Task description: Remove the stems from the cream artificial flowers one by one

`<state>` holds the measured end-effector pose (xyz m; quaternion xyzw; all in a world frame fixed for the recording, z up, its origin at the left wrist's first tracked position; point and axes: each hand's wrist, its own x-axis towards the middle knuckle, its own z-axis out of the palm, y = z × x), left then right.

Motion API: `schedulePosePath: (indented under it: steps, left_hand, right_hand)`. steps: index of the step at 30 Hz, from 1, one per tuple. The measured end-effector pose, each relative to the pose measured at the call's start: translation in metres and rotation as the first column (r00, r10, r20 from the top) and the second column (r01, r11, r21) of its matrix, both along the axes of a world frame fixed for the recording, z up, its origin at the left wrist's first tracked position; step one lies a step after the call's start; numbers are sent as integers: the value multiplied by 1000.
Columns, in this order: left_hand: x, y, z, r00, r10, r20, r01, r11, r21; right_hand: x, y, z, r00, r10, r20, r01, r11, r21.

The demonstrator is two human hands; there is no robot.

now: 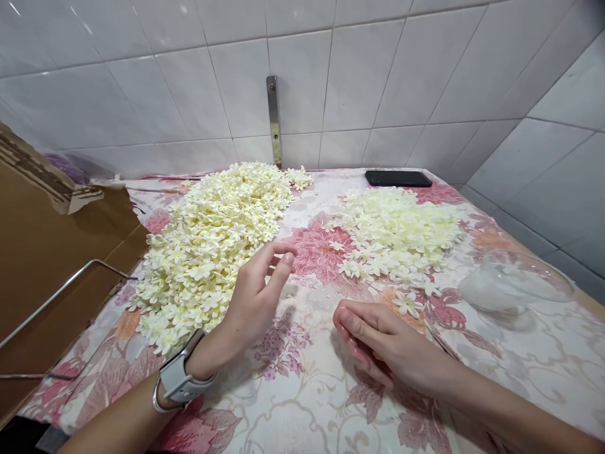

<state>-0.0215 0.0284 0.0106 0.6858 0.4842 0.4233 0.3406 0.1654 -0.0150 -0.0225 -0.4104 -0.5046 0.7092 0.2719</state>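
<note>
Far left: brown corrugated cardboard box [57, 252], flap torn and fuzzy at the edge, thin bent metal rod [61, 290] across its face. Next over: big heap [212, 233] of small cream fabric blossoms, soft star-shaped petals, piled thick, running from the near cloth edge back to the wall. On the left wrist: grey smartwatch [182, 375] with matte band, slim metal bangle just beside it. Left hand [255, 296] raised at the heap's right edge, fingers loosely curved, thumb and forefinger tips nearly together; can't tell whether a blossom is pinched between them. Underneath everything: glossy tablecloth [302, 391], white with pink and maroon flower print, slightly wrinkled. Behind, on glazed white wall tiles: narrow vertical steel bracket [273, 120]. Right of centre: right hand [382, 343] resting on the cloth, fingers straight and pressed together, flat, gripping nothing visible. Just beyond its knuckles: one loose blossom [406, 302] lying flat on the cloth. Further back: smaller heap [397, 233] of the same cream blossoms, lower and more spread out, well apart from the big one. Behind that, by the wall: flat black phone [397, 178], face down or dark. Far right: clear round plastic bowl [515, 284], thin-walled, blurred; contents unreadable.
</note>
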Motion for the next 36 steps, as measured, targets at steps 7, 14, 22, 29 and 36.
schedulePosePath:
  steps: [7,14,22,29,36]
  left_hand:
    - [1,0,-1,1000,-6,13,6,1000,-5]
    - [2,0,-3,1000,-17,8,17,1000,-17]
    - [1,0,-3,1000,-9,-22,8,1000,-28]
    - [8,-10,-4,949,-311,-56,304,946,-113]
    - [9,-14,-12,916,-380,-127,393,914,105]
  right_hand:
    - [8,1,6,998,-5,56,2,999,48]
    - [3,8,8,990,-123,-63,128,989,81]
    - [3,8,10,963,-268,-40,270,959,88]
    - [3,7,10,991,-131,-3,131,983,130]
    - [5,7,8,996,-82,34,78,993,91]
